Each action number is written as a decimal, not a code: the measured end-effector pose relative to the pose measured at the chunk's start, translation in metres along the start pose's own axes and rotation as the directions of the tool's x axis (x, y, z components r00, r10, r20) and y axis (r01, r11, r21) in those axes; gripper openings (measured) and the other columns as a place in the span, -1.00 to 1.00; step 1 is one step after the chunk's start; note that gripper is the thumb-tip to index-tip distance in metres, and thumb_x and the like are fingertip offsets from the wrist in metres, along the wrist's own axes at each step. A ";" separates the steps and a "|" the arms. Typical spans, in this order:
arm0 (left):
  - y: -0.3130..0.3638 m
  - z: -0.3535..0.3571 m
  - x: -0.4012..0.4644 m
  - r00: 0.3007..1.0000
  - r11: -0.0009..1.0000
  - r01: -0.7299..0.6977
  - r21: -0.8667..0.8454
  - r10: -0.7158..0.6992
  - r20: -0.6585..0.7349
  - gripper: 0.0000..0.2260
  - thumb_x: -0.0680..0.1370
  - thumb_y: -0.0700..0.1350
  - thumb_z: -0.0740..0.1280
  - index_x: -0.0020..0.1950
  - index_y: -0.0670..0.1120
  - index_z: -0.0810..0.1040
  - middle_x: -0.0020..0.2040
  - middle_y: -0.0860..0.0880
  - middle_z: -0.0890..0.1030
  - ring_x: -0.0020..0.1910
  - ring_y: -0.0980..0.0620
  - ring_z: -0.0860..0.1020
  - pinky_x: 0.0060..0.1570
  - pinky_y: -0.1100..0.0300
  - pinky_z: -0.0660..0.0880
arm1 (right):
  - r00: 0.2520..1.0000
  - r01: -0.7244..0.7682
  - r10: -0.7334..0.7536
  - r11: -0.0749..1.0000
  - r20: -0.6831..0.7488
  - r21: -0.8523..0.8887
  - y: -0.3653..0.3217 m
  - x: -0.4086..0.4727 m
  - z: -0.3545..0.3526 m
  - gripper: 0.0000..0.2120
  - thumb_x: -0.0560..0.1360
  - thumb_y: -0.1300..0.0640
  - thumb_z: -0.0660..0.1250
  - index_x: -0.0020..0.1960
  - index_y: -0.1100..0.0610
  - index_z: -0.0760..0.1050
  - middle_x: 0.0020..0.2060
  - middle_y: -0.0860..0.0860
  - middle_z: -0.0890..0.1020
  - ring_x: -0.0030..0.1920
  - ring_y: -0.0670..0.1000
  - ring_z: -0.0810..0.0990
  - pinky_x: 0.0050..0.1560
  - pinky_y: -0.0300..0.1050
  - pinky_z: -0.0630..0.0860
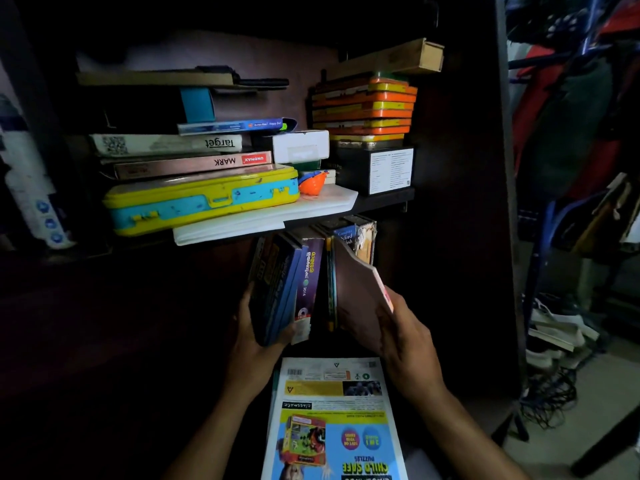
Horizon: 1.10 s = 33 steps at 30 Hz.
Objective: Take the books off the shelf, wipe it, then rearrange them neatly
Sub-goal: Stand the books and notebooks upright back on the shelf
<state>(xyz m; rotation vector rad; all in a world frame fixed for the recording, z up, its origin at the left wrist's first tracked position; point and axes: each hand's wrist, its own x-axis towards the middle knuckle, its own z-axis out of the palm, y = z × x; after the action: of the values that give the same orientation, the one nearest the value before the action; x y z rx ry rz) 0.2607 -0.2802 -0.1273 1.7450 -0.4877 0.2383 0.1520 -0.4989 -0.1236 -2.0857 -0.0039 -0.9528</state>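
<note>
**A:** Which step was it, going from the left?

**B:** Hard to call. The left hand [258,336] gripped a bundle of dark blue books [277,292] from below, fingers curled round their lower edge, tilting them leftwards. Next to them a purple book [308,289] and a few thin spines stood upright on the lower shelf, under the upper shelf board [377,202]. The right hand [403,327] held a pink book [360,299] by its outer edge, thumb over the cover, the book slanting in beside the row. By my reading he was either pulling books out or slotting them back; one frame would not say which.

**A:** And the next move?

**B:** If removing, it called for drawing both loads clear towards himself, below the board's front edge. A notebook [332,420] lay flat below his wrists, already off the shelf, I judged.

**A:** Room to work?

**B:** Tight above: the board sat just over the book tops, with a yellow case [201,202] and white papers [263,220] overhanging it. Left of the row was dark and I could not tell what stood there. On the right, the cupboard's side panel [460,237] stood near the last books, so the open way was straight back
</note>
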 end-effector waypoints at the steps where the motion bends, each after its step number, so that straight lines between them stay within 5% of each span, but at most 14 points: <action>1: -0.001 0.000 0.000 1.000 1.000 -0.007 0.001 0.007 -0.006 -0.14 0.43 0.10 0.48 0.61 0.25 0.08 0.52 0.25 0.18 0.46 0.26 0.21 0.33 0.38 0.25 | 1.000 -0.006 0.006 1.000 0.012 -0.002 0.000 0.000 0.002 -0.57 0.64 -0.17 0.07 0.50 -0.23 0.28 0.28 -0.10 0.57 0.22 -0.11 0.59 0.07 -0.06 0.63; 4: 0.003 0.000 0.000 1.000 1.000 0.002 0.012 -0.002 -0.023 -0.23 0.51 0.07 0.44 0.60 0.28 0.08 0.54 0.26 0.16 0.49 0.23 0.15 0.46 0.12 0.20 | 0.999 -0.020 0.020 1.000 0.045 -0.006 -0.001 0.006 0.008 -0.58 0.68 -0.18 0.04 0.52 -0.23 0.23 0.31 -0.08 0.56 0.22 -0.11 0.59 0.11 0.00 0.62; 11: -0.002 -0.001 -0.001 1.000 0.999 -0.001 0.034 0.001 0.004 -0.28 0.51 0.17 0.39 0.56 0.36 0.07 0.55 0.31 0.15 0.50 0.31 0.13 0.52 0.10 0.17 | 0.989 -0.017 0.040 0.988 0.145 -0.157 -0.004 0.039 0.033 -0.58 0.69 -0.07 0.03 0.52 -0.03 0.18 0.28 -0.06 0.46 0.20 -0.08 0.50 0.19 0.07 0.56; 13: -0.005 -0.002 0.000 1.000 0.999 0.013 0.051 -0.014 0.005 -0.26 0.49 0.33 0.39 0.56 0.43 0.05 0.57 0.29 0.15 0.58 0.21 0.10 0.54 -0.03 0.18 | 0.991 -0.007 0.038 0.974 0.132 -0.228 0.002 0.041 0.039 -0.57 0.62 -0.06 0.06 0.46 -0.01 0.23 0.17 -0.08 0.41 0.10 -0.08 0.47 0.13 0.09 0.55; 17: -0.011 -0.003 0.002 0.999 0.997 0.029 0.065 -0.031 0.034 -0.17 0.35 0.49 0.31 0.53 0.51 -0.03 0.64 0.21 0.11 0.65 0.01 0.02 0.55 -0.26 0.15 | 0.992 -0.099 0.107 0.989 0.068 -0.109 0.003 0.034 0.033 -0.58 0.64 0.05 0.14 0.48 -0.08 0.18 0.14 -0.15 0.45 0.03 -0.23 0.54 0.03 -0.03 0.62; 20: -0.009 -0.002 0.001 0.999 0.999 0.015 0.046 -0.016 0.033 -0.18 0.36 0.47 0.31 0.53 0.49 -0.03 0.64 0.17 0.12 0.63 0.06 0.07 0.54 -0.10 0.18 | 0.995 -0.098 0.101 0.991 0.028 -0.087 0.002 0.031 0.029 -0.57 0.65 0.10 0.22 0.46 -0.14 0.19 0.08 -0.19 0.49 0.01 -0.34 0.54 -0.01 -0.16 0.61; 24: -0.003 0.000 -0.001 1.000 1.000 0.000 0.017 0.000 0.012 -0.18 0.48 0.31 0.42 0.57 0.35 -0.03 0.59 0.19 0.15 0.49 0.28 0.17 0.41 0.27 0.21 | 0.995 -0.097 0.097 0.994 0.002 -0.042 0.002 0.035 0.031 -0.68 0.70 0.06 0.18 0.34 -0.30 0.26 0.08 -0.24 0.54 0.00 -0.21 0.63 -0.12 -0.24 0.63; 27: -0.003 0.001 0.000 1.000 1.000 0.007 0.024 -0.007 -0.002 -0.20 0.51 0.07 0.42 0.61 0.21 0.00 0.53 0.20 0.16 0.36 0.45 0.16 0.19 0.65 0.16 | 0.994 -0.084 0.087 0.995 0.060 -0.062 0.005 0.039 0.036 -0.61 0.69 0.18 0.20 0.35 -0.27 0.35 0.24 -0.18 0.53 0.13 -0.18 0.60 0.04 -0.26 0.61; 29: -0.005 0.002 0.001 1.000 1.000 0.010 0.025 -0.009 -0.005 -0.20 0.53 0.03 0.42 0.63 0.17 0.00 0.55 0.18 0.16 0.37 0.42 0.16 0.21 0.59 0.18 | 0.993 -0.012 0.030 0.989 0.117 -0.147 0.011 0.039 0.039 -0.50 0.66 0.25 0.22 0.51 -0.13 0.31 0.35 -0.11 0.47 0.26 -0.11 0.53 0.25 -0.15 0.54; 31: -0.005 0.002 0.000 1.000 1.000 0.005 0.022 -0.005 0.002 -0.18 0.52 0.06 0.41 0.64 0.18 -0.01 0.59 0.16 0.16 0.43 0.32 0.17 0.33 0.36 0.20 | 0.989 0.009 0.012 0.989 0.145 -0.146 0.017 0.040 0.038 -0.46 0.65 0.25 0.22 0.57 -0.11 0.28 0.37 -0.06 0.48 0.27 -0.06 0.54 0.30 -0.08 0.53; 33: -0.005 0.002 -0.001 1.000 1.000 0.006 0.021 -0.006 0.003 -0.18 0.52 0.06 0.42 0.64 0.19 -0.01 0.58 0.16 0.17 0.43 0.30 0.18 0.29 0.35 0.21 | 0.989 -0.003 0.022 0.992 0.143 -0.128 0.017 0.039 0.036 -0.44 0.64 0.26 0.24 0.55 -0.14 0.30 0.37 -0.06 0.51 0.27 -0.07 0.54 0.30 -0.09 0.53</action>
<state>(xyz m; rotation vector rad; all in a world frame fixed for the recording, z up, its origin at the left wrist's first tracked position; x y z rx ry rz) 0.2615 -0.2811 -0.1326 1.7675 -0.4836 0.2376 0.2078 -0.4979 -0.1239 -2.2661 -0.0050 -0.8108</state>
